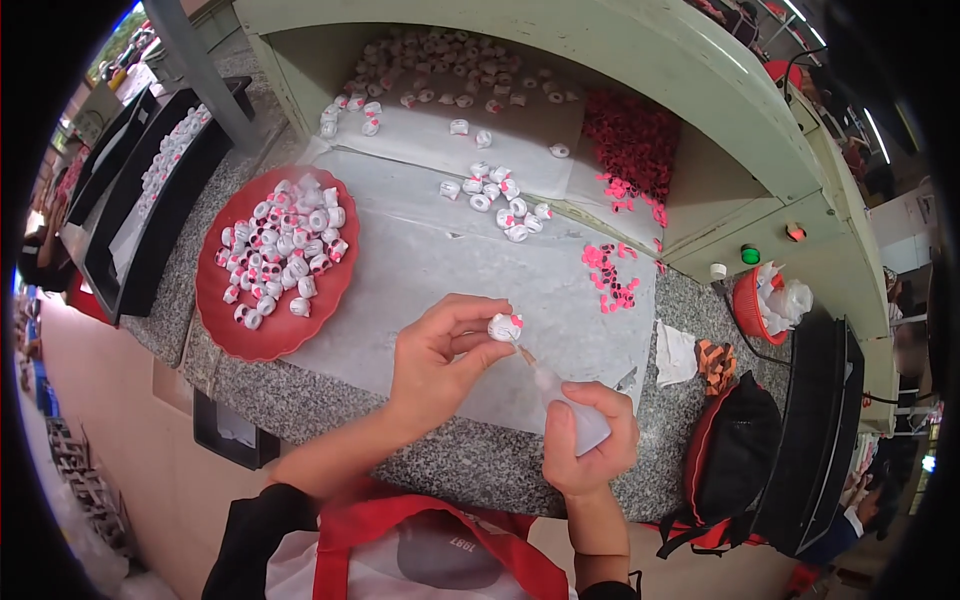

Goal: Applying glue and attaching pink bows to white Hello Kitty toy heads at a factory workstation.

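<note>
Between the thumb and fingers of my left hand (445, 350) is a small white figurine head (505, 327) with a pink bow-like piece on it. My right hand (592, 437) grips a translucent squeeze bottle (577, 418). The bottle's thin nozzle tip points at the figurine head and reaches its lower edge; whether it touches I cannot tell. Beyond my hands, several similar white heads (497, 190) lie in a loose group on the white sheet (420, 270). To their right is a scatter of small pink and black pieces (608, 275).
A red scalloped tray (222, 320) heaped with white heads stands at left, beside black bins (120, 290). The green cabinet (700, 70) holds more heads and a dark red pile (632, 140). At right are a red basket (748, 305), a cloth (676, 352) and a black bag (740, 455).
</note>
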A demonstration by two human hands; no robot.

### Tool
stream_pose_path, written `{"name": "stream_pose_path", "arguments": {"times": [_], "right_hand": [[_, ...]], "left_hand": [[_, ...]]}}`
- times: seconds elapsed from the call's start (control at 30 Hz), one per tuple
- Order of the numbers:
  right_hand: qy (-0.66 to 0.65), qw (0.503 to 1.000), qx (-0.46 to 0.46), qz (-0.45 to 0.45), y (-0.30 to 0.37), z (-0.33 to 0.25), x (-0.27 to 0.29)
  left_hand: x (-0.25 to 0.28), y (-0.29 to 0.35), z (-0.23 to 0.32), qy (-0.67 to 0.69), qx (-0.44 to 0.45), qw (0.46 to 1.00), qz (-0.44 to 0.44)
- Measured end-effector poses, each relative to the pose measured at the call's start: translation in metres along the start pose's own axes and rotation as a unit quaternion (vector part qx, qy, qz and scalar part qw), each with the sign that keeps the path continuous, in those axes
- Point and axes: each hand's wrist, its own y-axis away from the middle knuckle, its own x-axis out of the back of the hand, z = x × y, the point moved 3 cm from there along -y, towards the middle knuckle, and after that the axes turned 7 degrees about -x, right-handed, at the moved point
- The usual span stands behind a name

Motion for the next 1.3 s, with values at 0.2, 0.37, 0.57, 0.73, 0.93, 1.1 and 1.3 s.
{"name": "stream_pose_path", "arguments": {"times": [0.2,0.37,0.57,0.73,0.93,1.1,1.3], "right_hand": [[-0.003,1.0,-0.01,0.0,-0.0002,0.002,-0.0013],[0.0,1.0,-0.004,-0.022,-0.002,-0.0017,-0.0018],[-0.012,0.999,-0.022,-0.02,-0.0023,0.001,0.0004],[-0.017,0.999,-0.028,-0.012,-0.0011,0.0043,0.0006],[-0.017,0.999,-0.026,-0.01,-0.0003,0.0045,0.002],[-0.009,1.0,-0.022,-0.02,-0.0016,0.0037,0.0024],[-0.003,1.0,-0.031,-0.004,-0.0018,0.0054,0.0057]], "left_hand": [[-0.0002,-0.0007,-0.0008,-0.006,-0.011,1.0,-0.013],[0.0008,-0.0005,0.0005,-0.021,-0.022,0.999,-0.025],[0.0032,-0.0014,0.0006,-0.07,-0.018,0.997,-0.026],[0.001,-0.0024,-0.0009,0.042,0.056,0.998,0.001],[0.0049,-0.0048,-0.0065,0.073,0.131,0.989,-0.006],[0.0056,-0.0046,-0.0082,0.097,0.14,0.985,-0.011],[0.0078,-0.0054,-0.0082,0.098,0.14,0.985,0.001]]}}
